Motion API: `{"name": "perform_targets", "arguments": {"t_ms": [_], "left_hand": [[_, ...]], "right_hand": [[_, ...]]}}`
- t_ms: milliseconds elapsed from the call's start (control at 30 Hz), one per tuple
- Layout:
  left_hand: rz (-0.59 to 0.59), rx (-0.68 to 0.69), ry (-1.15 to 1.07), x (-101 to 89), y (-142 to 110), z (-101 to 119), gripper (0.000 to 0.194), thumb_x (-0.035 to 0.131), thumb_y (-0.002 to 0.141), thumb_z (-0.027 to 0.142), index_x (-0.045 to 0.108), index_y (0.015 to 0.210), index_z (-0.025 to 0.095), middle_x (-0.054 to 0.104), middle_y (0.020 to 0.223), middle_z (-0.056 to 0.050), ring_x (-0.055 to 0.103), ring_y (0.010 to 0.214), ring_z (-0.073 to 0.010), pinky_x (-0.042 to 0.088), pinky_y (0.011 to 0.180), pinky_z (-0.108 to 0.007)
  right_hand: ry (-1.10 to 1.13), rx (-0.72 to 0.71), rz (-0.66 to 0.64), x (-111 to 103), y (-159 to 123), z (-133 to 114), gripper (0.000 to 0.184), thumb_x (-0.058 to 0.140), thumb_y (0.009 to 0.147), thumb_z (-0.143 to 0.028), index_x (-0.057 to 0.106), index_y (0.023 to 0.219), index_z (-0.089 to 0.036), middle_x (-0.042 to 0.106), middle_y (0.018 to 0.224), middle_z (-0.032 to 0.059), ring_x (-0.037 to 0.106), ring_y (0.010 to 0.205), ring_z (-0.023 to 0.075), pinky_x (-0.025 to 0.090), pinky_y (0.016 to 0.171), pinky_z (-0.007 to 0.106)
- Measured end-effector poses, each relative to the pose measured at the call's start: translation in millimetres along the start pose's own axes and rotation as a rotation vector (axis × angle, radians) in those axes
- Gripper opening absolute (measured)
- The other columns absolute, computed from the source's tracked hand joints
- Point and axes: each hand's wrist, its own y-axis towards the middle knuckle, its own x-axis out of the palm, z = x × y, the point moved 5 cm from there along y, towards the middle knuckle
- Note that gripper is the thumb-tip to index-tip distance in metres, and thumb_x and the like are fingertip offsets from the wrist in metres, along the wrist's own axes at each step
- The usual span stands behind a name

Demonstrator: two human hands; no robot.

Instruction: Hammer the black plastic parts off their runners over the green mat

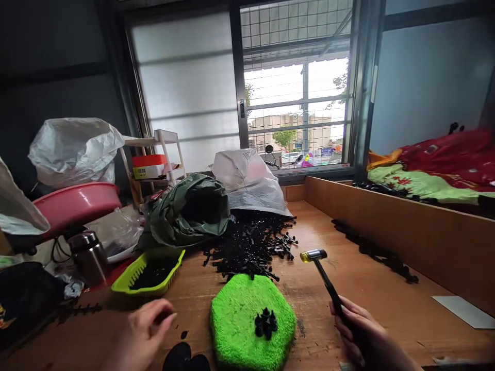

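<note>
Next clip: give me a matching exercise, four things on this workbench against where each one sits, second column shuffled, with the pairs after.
Things:
1. hammer
2. green pad
3. yellow-green tray
4. red basin

Places:
A. far left, raised above the bench, beside a white bag
B. in the right hand, head up
C. left of the pile of black parts, holding black bits
D. near edge, between the two hands, with a black cluster on it

Pairs: 1-B, 2-D, 3-C, 4-A
</note>
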Motion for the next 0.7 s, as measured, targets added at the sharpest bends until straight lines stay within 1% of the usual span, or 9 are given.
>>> {"name": "perform_targets", "arguments": {"t_ms": [67, 167, 200, 267, 333, 467, 567, 633, 700], "left_hand": [[-0.16, 0.176, -0.054, 43.0, 14.8, 54.1, 0.02, 0.053, 0.078, 0.037, 0.065, 0.088, 0.024, 0.068, 0.086, -0.002, 0.063, 0.079, -0.0166, 0.052, 0.069, -0.024], [-0.403, 0.392, -0.054, 96.6, 18.4, 126.7, 0.045, 0.049, 0.079, 0.044, 0.051, 0.12, 0.024, 0.056, 0.122, -0.009, 0.049, 0.114, -0.0249, 0.043, 0.093, -0.038], [-0.499, 0.449, -0.04, 110.8, 16.3, 142.8, 0.052, 0.049, 0.079, 0.046, 0.046, 0.126, 0.024, 0.049, 0.13, -0.009, 0.041, 0.121, -0.0279, 0.038, 0.097, -0.043], [-0.664, 0.504, -0.017, 132.3, 12.2, 158.4, 0.056, 0.046, 0.08, 0.045, 0.04, 0.131, 0.021, 0.041, 0.136, -0.01, 0.031, 0.127, -0.0311, 0.031, 0.101, -0.049], [-0.748, 0.475, -0.017, 144.5, 12.5, 155.1, 0.051, 0.039, 0.085, 0.038, 0.039, 0.131, 0.018, 0.04, 0.137, -0.012, 0.032, 0.126, -0.0297, 0.03, 0.102, -0.047], [-0.669, 0.268, 0.003, 149.6, 26.1, 121.1, 0.043, 0.03, 0.088, 0.028, 0.046, 0.127, 0.017, 0.043, 0.135, -0.011, 0.04, 0.123, -0.0225, 0.034, 0.101, -0.037], [-0.64, 0.173, 0.083, 148.6, 31.9, 100.9, 0.041, 0.034, 0.087, 0.03, 0.045, 0.127, 0.026, 0.042, 0.136, -0.007, 0.034, 0.126, -0.0257, 0.024, 0.104, -0.049], [-0.673, 0.206, 0.061, 148.6, 30.3, 97.9, 0.045, 0.041, 0.085, 0.039, 0.038, 0.129, 0.034, 0.037, 0.139, -0.003, 0.028, 0.129, -0.0296, 0.014, 0.102, -0.06], [-0.665, 0.24, -0.04, 146.5, 27.4, 97.4, 0.056, 0.046, 0.08, 0.049, 0.03, 0.132, 0.039, 0.03, 0.142, -0.001, 0.02, 0.131, -0.0318, 0.005, 0.1, -0.064]], "right_hand": [[0.007, -0.022, -0.007, 1.7, -1.4, -1.7, 0.036, 0.054, 0.079, -0.054, 0.05, 0.084, -0.018, 0.042, 0.051, -0.0079, 0.031, 0.028, 0.0043, 0.027, 0.026, 0.016], [0.018, -0.06, -0.001, 3.7, -3.4, -3.3, 0.035, 0.051, 0.082, -0.052, 0.05, 0.085, -0.017, 0.041, 0.053, -0.0084, 0.031, 0.03, 0.0042, 0.026, 0.027, 0.016], [0.023, -0.07, 0.005, 4.0, -4.0, -3.6, 0.035, 0.051, 0.083, -0.052, 0.05, 0.086, -0.017, 0.041, 0.053, -0.0083, 0.031, 0.031, 0.0042, 0.026, 0.027, 0.016], [0.036, -0.087, 0.013, 4.1, -4.9, -3.8, 0.036, 0.053, 0.081, -0.053, 0.049, 0.087, -0.017, 0.041, 0.053, -0.0082, 0.032, 0.031, 0.0044, 0.026, 0.027, 0.016], [0.051, -0.098, 0.013, 3.5, -4.9, -3.4, 0.037, 0.056, 0.078, -0.054, 0.048, 0.086, -0.018, 0.04, 0.052, -0.0081, 0.032, 0.03, 0.0045, 0.025, 0.027, 0.016], [0.079, -0.115, -0.008, 1.7, -1.9, -0.7, 0.037, 0.054, 0.08, -0.054, 0.048, 0.086, -0.018, 0.042, 0.053, -0.0079, 0.033, 0.03, 0.0043, 0.026, 0.027, 0.015], [0.087, -0.127, -0.048, 2.4, 0.3, 0.3, 0.038, 0.053, 0.08, -0.055, 0.049, 0.087, -0.018, 0.041, 0.051, -0.0089, 0.032, 0.029, 0.0046, 0.026, 0.026, 0.016], [0.089, -0.137, -0.063, 3.5, 0.0, -0.9, 0.037, 0.052, 0.082, -0.053, 0.05, 0.087, -0.017, 0.041, 0.052, -0.0091, 0.031, 0.029, 0.0045, 0.026, 0.026, 0.016], [0.087, -0.146, -0.064, 4.7, -1.5, -3.0, 0.034, 0.05, 0.084, -0.051, 0.05, 0.087, -0.017, 0.042, 0.053, -0.0087, 0.032, 0.03, 0.0045, 0.027, 0.027, 0.016]]}}
